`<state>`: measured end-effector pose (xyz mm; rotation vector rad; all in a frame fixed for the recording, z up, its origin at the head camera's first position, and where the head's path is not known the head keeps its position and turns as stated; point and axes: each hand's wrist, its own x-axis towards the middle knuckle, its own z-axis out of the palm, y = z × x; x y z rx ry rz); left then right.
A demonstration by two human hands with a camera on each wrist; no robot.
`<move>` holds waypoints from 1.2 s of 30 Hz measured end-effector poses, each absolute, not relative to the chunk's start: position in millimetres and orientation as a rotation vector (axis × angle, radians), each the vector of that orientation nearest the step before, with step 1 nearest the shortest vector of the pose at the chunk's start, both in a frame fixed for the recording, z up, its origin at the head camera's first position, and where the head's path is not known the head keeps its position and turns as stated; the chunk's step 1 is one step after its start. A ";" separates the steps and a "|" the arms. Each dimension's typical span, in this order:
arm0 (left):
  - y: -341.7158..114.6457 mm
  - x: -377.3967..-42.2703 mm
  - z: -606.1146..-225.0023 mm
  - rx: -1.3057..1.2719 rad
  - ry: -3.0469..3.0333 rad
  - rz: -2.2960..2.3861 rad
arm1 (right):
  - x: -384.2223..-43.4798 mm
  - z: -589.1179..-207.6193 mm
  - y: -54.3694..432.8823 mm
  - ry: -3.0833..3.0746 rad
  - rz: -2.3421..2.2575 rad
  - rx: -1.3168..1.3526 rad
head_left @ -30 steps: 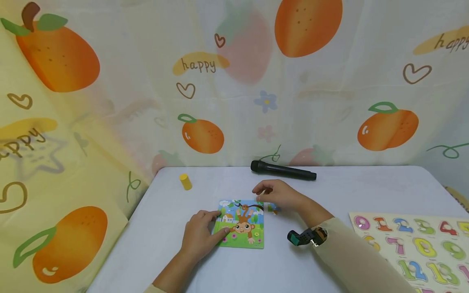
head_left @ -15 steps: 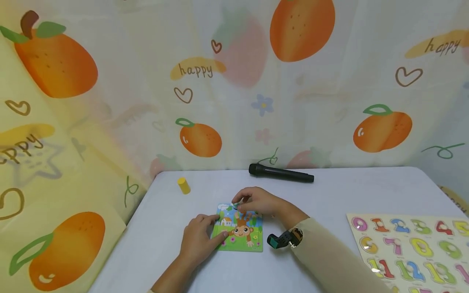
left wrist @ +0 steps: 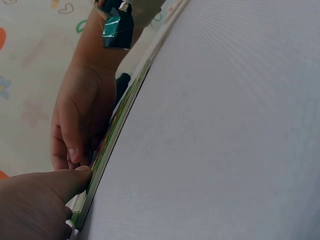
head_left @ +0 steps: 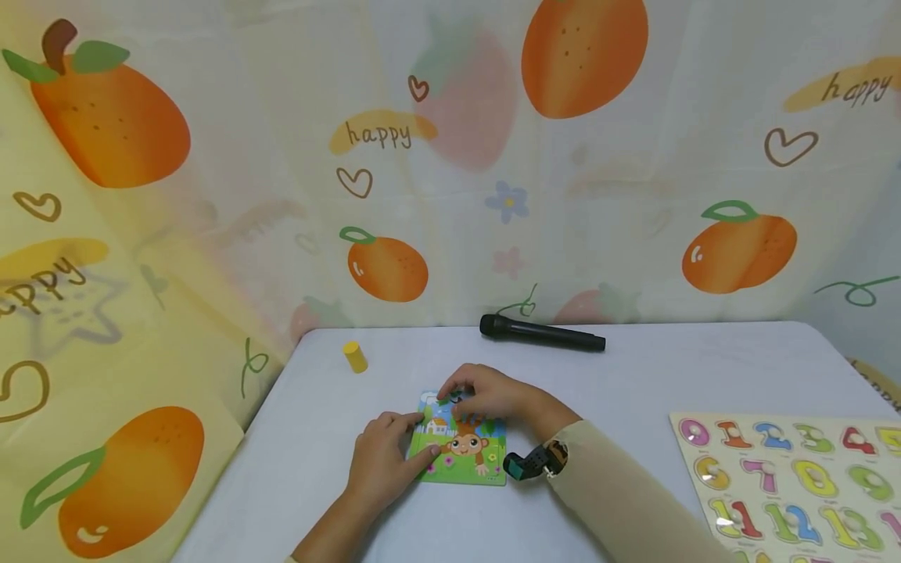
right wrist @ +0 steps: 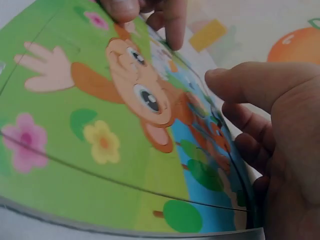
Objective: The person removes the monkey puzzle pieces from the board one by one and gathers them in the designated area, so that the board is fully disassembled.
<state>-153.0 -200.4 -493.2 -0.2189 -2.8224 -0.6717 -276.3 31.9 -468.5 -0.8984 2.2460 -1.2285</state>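
Note:
A square monkey jigsaw puzzle [head_left: 461,471] lies at the middle of the table. My left hand [head_left: 383,453] grips its left side, the thumb over the face and fingers along the edge. Over the top part of the puzzle, my right hand [head_left: 496,395] pinches a puzzle piece [head_left: 448,400] between thumb and fingertips; the hand covers most of the piece. Seen from the right wrist, the thumb [right wrist: 217,77] is right at the puzzle's blue upper side, with the other fingers curled behind. In the left wrist view the left thumb [left wrist: 82,172] presses on the board's edge.
A black microphone [head_left: 542,332] lies along the back of the white table [head_left: 281,469]. A yellow cylinder [head_left: 355,356] stands at the back left. On the right lies a number puzzle board [head_left: 767,446]. A fruit-printed cloth [head_left: 598,172] hangs behind.
My right hand has moved left from the puzzle's upper right corner to over its top part, carrying the piece that lay beside it. The left hand keeps its hold on the puzzle.

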 end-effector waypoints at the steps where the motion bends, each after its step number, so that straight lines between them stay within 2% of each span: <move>1: -200.4 -153.0 -492.9 -0.222 -2.819 -0.673 | -276.4 -468.8 31.4 2.266 -1.203 -0.923; 7: -199.6 -152.6 -492.0 -0.222 -2.824 -0.683 | -274.9 -467.9 29.0 2.350 -1.068 -1.008; 36: -201.0 -154.0 -492.0 -0.213 -2.838 -0.690 | -274.0 -463.3 29.6 2.332 -1.022 -0.941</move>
